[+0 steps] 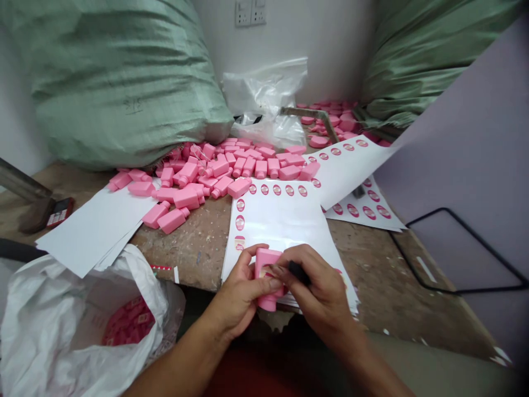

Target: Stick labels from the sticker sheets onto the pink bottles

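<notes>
Pink bottle (269, 256), which way?

Neck toward wearer, over tabletop's (190, 248) near edge; left hand (239, 295) closed round it.

Right hand (318, 275)?

Right alongside, fingers bunched at label (263, 271), gripping black item (299, 271).

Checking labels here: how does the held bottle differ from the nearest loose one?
The held bottle is in the left hand; the loose bottle lies on the table. The held bottle's neck points toward the person, the loose bottle's to the right. The held bottle shows a partly covered label; the loose bottle shows none. Both are pink.
</notes>
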Demonstrator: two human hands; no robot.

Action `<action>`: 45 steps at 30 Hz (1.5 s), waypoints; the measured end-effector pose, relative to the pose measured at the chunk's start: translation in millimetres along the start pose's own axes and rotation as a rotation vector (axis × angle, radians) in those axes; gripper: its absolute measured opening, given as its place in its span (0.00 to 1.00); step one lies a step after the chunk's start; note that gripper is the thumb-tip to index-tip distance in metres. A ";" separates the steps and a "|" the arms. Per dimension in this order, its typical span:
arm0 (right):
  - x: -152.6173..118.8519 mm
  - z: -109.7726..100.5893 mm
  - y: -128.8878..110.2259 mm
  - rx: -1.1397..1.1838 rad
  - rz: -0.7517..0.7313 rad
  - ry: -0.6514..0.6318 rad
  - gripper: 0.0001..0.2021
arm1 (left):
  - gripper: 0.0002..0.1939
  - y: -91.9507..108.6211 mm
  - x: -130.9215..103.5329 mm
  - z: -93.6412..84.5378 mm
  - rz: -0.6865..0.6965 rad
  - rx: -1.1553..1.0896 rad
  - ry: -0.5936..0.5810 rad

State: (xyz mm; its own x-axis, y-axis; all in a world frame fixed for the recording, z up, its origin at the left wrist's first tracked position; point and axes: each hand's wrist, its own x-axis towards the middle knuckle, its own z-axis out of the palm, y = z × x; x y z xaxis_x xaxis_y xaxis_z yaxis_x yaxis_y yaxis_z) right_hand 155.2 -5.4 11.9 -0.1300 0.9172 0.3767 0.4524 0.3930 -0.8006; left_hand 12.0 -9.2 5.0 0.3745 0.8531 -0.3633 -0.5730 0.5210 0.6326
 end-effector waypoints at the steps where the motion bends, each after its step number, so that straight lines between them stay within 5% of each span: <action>1: -0.2 0.6 -1.4 0.020 0.024 0.005 0.05 | 0.32 0.2 -0.6 0.4 -0.009 -0.020 0.002; 9: 3.7 7.6 -5.9 0.111 0.203 0.032 0.03 | 0.29 1.3 -5.5 2.6 0.117 0.084 0.028; 12: 8.9 4.9 1.4 0.205 0.282 0.139 0.12 | 0.29 1.5 -5.3 2.7 0.096 0.095 0.038; 15: 11.6 -0.3 9.0 0.213 0.323 0.192 0.11 | 0.25 2.2 -2.7 1.1 0.053 0.071 0.076; 20: 6.5 4.4 10.7 0.227 0.361 0.090 0.13 | 0.20 1.5 5.2 -5.2 0.113 0.073 0.214; 24: 7.0 16.6 6.8 0.159 0.366 -0.111 0.24 | 0.20 -2.5 7.5 -8.8 0.200 0.036 0.201; 26: 9.7 21.2 6.8 0.202 0.353 -0.159 0.20 | 0.21 -4.4 7.3 -9.7 0.237 0.059 0.205; 29: 13.3 24.5 9.9 0.328 0.367 -0.144 0.11 | 0.21 -5.5 6.5 -10.4 0.236 0.119 0.237; 37: 11.9 24.5 21.8 0.591 0.490 -0.086 0.12 | 0.17 0.9 4.7 -9.3 0.072 0.058 0.234; 45: -3.4 22.1 11.5 0.310 0.374 -0.189 0.22 | 0.18 -1.7 8.9 -14.5 0.040 -0.155 0.194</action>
State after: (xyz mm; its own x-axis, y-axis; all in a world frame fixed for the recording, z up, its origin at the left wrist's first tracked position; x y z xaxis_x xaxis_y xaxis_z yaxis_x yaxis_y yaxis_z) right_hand 141.3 -2.5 -9.0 -0.1797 0.9833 -0.0290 0.2192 0.0113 -0.9756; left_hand 5.7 -2.0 -9.2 0.2106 0.8549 -0.4742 -0.6955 0.4719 0.5418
